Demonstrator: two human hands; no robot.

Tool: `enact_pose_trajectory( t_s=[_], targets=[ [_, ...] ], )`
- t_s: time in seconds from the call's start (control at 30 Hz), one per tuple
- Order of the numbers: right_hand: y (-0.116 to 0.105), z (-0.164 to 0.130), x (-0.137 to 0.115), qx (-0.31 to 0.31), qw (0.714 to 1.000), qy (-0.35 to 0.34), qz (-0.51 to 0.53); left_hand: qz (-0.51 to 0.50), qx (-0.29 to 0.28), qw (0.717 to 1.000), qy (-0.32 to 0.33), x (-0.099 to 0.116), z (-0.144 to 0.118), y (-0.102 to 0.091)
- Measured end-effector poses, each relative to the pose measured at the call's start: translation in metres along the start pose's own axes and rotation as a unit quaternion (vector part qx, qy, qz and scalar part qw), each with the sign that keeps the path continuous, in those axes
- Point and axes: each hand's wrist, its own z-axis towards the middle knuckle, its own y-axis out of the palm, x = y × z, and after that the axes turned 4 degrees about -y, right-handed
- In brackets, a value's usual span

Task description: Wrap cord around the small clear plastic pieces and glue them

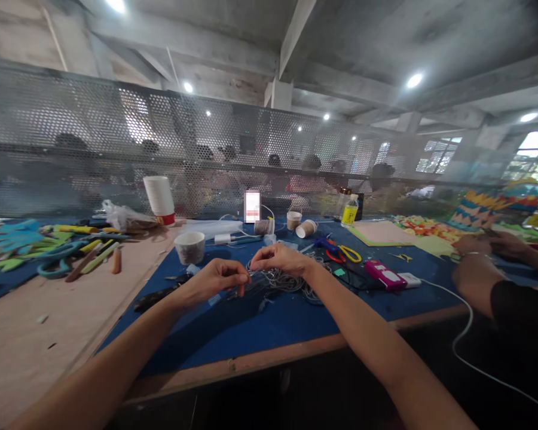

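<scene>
A tangle of thin grey wire point(291, 279) lies on the blue mat point(269, 325), near the middle of the bench and a little back from its front edge. Both hands meet right over it. The right hand point(281, 258) hovers above the coil, thumb and fingertips pinched on a strand. The left hand point(217, 278) sits just beside it, fingers curled in and nipping the same strand's end; the hands almost touch.

Behind them, toward the back edge, a white paper cup point(189, 246) stands upright, with three smaller paper cups point(293, 220) further along, one tipped on its side. A tall stack of cups point(159, 199) rises at the back left. To the right of the wire lie yellow-handled scissors point(348, 253) and a pink-and-white device point(384, 275), its white cable point(464, 334) trailing off the front edge. A yellow bottle point(349, 210) stands at the back. At the right end, another person's hands point(484, 243) rest on the bench.
</scene>
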Motion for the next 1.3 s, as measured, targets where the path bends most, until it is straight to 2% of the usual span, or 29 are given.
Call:
enact_pose_trajectory(
  t_s=[0.17, 0.37, 0.57, 0.73, 0.93, 1.13, 1.3],
  targets=[
    [-0.006, -0.002, 0.004, -0.071, 0.996, 0.042, -0.014, 0.017, -0.045, 0.999, -0.017, -0.002, -0.001, 0.002],
    [-0.007, -0.005, 0.001, -0.137, 0.989, 0.050, -0.020, 0.035, -0.105, 0.993, -0.033, 0.003, -0.004, 0.003],
    [-0.005, -0.008, -0.006, -0.159, 0.985, 0.047, -0.054, 0.048, -0.111, 0.992, -0.029, 0.010, -0.007, 0.006],
    [0.005, -0.005, -0.009, -0.127, 0.988, 0.011, -0.087, 0.068, -0.099, 0.992, -0.034, 0.007, -0.007, 0.007],
    [0.017, -0.002, -0.010, -0.061, 0.980, -0.044, -0.186, 0.078, -0.004, 0.996, -0.040, -0.008, 0.000, 0.002],
    [0.021, 0.000, -0.006, 0.045, 0.944, -0.114, -0.307, 0.107, 0.098, 0.989, -0.030, -0.018, 0.007, -0.007],
    [0.026, 0.002, -0.003, 0.071, 0.919, -0.138, -0.363, 0.099, 0.208, 0.973, -0.023, -0.018, 0.008, -0.011]
  ],
)
